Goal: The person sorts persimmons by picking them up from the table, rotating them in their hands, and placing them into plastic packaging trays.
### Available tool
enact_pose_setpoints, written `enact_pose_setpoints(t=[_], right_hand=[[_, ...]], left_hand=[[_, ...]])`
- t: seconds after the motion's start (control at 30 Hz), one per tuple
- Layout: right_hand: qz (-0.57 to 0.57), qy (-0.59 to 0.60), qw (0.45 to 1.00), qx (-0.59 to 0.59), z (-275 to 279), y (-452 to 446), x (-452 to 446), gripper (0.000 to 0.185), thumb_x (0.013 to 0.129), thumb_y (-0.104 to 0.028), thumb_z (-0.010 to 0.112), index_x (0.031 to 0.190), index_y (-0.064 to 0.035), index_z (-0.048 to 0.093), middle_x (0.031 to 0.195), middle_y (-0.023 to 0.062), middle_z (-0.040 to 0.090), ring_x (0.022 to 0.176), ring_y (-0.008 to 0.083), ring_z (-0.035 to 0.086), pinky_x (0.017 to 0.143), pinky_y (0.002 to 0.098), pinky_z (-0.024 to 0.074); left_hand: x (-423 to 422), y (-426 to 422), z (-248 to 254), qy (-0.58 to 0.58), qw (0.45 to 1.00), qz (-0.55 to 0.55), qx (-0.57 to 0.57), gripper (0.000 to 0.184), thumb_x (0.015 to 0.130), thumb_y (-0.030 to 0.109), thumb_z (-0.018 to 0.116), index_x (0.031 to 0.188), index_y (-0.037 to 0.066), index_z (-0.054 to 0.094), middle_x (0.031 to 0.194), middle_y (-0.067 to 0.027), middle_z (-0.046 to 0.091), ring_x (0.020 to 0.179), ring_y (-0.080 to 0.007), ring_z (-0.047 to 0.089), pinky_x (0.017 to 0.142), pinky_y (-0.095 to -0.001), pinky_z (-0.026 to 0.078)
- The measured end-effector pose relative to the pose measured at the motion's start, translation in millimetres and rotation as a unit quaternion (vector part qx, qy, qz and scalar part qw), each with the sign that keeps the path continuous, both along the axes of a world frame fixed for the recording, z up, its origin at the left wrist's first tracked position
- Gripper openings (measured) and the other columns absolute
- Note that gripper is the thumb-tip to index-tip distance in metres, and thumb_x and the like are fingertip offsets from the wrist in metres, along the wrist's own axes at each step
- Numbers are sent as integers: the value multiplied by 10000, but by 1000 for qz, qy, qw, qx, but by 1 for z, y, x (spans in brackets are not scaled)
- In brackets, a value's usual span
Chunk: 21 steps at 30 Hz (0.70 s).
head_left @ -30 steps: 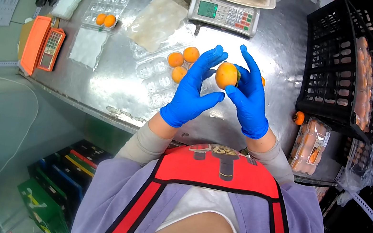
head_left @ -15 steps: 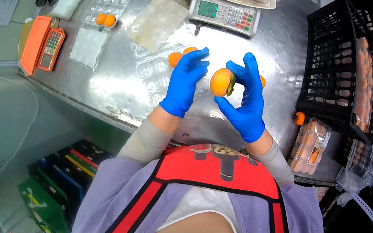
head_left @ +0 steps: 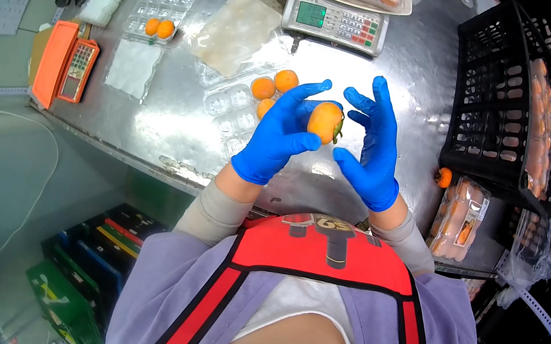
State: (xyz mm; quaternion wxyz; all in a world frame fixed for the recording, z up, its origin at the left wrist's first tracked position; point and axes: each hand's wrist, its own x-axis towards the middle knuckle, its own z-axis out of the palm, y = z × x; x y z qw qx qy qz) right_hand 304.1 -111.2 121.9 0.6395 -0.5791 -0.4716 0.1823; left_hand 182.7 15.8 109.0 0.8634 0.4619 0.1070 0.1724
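Note:
My left hand (head_left: 283,130), in a blue glove, holds an orange persimmon (head_left: 324,122) with its thumb in front and fingers behind. The fruit's green calyx faces right, towards my right hand (head_left: 377,148). That hand, also gloved in blue, is open with its fingers apart and holds nothing. Just beyond my left hand, several persimmons (head_left: 263,87) sit in and around a clear plastic tray (head_left: 231,112) with moulded cups. My left fingers partly hide one of them.
A digital scale (head_left: 334,20) carries a packed tray at the back. Right stands a black crate (head_left: 488,104), near a loose persimmon (head_left: 443,176) and a sealed fruit pack (head_left: 458,217). Left are another clear tray (head_left: 161,9) with two persimmons and an orange-cased calculator (head_left: 78,70).
The persimmon has passed from my right hand to my left. My right fingers have come away from it, and another persimmon near my left hand has come into view.

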Motion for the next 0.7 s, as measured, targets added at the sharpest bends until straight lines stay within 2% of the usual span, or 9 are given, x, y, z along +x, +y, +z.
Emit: enact_pose_setpoints(t=[0.03,0.1,0.2,0.27,0.4,0.43,0.53,0.57,0.7], right_hand=[[0,0,1000,0,0,0,0,892,736,-157,675,1463,-28,174,1390,151,402,1234,286,464,983,372,380],[-3,86,996,-6,-1,-1,1,876,746,-151,668,1461,-23,180,1311,133,476,1198,252,493,988,377,377],[18,84,996,16,-4,3,-1,858,758,-131,659,1461,-21,179,1208,107,549,1144,218,523,996,374,369],[11,73,997,10,1,6,-6,837,765,-114,654,1457,-19,193,1161,98,572,1125,208,531,997,364,366],[-20,71,996,-44,1,6,-9,780,774,-72,656,1439,-13,253,1060,71,598,1075,177,546,997,337,359],[-46,73,995,-49,4,9,-11,715,789,-56,639,1421,-13,305,985,57,601,1027,156,561,962,315,387],[-14,209,975,-79,-6,12,-2,586,850,-8,546,1402,-24,348,903,30,589,869,102,562,825,249,440],[-37,188,979,-75,-14,15,2,545,864,-5,531,1386,-22,376,889,19,589,812,76,539,786,223,438],[-97,195,972,-85,-17,18,3,495,865,-14,542,1349,-10,437,846,2,602,777,44,512,741,192,420]], left_hand=[[0,-1,2,-1,1000,12,7,815,692,260,797,1357,47,378,1353,-100,444,1199,-255,494,988,-372,427],[0,-2,2,-3,1000,24,13,837,674,216,809,1365,49,366,1363,-97,434,1205,-253,490,989,-369,427],[-1,-1,-2,-2,999,22,36,855,657,131,808,1375,59,350,1382,-95,419,1202,-241,493,992,-363,426],[-2,-2,-1,-13,996,28,79,796,715,68,753,1391,80,333,1239,-120,547,1167,-227,519,1012,-360,392],[-3,0,-13,-23,992,12,124,784,722,82,750,1389,77,339,1280,-101,512,1190,-221,501,1016,-363,386],[-4,-1,-13,-26,991,22,128,781,722,82,747,1389,76,341,1294,-95,499,1198,-218,495,1017,-365,384],[-9,9,-12,2,974,22,224,748,715,88,753,1363,68,381,1291,-77,494,1199,-201,492,1012,-354,386],[-9,17,-12,19,967,25,254,734,712,82,756,1353,66,397,1282,-75,500,1194,-195,492,1006,-348,391],[-13,103,-55,77,937,227,252,629,699,50,772,1255,51,479,1204,-79,549,1095,-190,532,965,-335,425]])
